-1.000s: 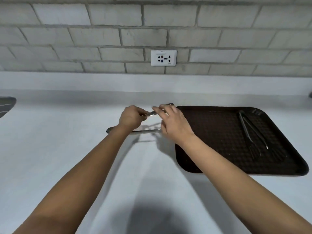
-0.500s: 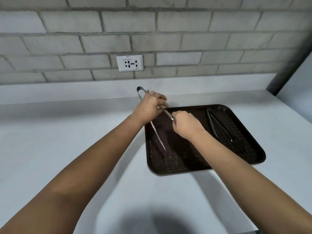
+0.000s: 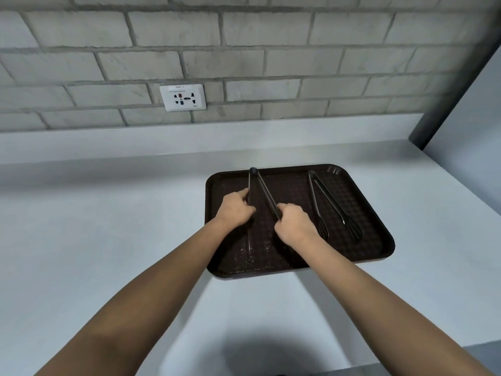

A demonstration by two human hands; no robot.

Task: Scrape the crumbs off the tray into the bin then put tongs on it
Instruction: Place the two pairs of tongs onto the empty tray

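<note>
A dark brown tray (image 3: 374, 256) lies on the white counter, right of centre. Pale crumbs (image 3: 245, 257) dot its near left part. A pair of metal tongs (image 3: 261, 187) rests low over the tray's left half, hinge at the far rim, arms spread toward me. My left hand (image 3: 235, 210) grips the left arm of these tongs and my right hand (image 3: 294, 223) grips the right arm. A second pair of dark tongs (image 3: 329, 206) lies on the tray's right half, untouched. No bin is in view.
The white counter (image 3: 108, 226) runs left and right, with a brick wall behind and a wall socket (image 3: 182, 97) above it. A dark vertical edge and a pale panel (image 3: 466, 109) close the right side. The counter's front edge shows at bottom right.
Both hands carried the metal tongs from the counter left of the tray onto the tray's left half and lowered them. The view shifted left, so the tray sits more central.
</note>
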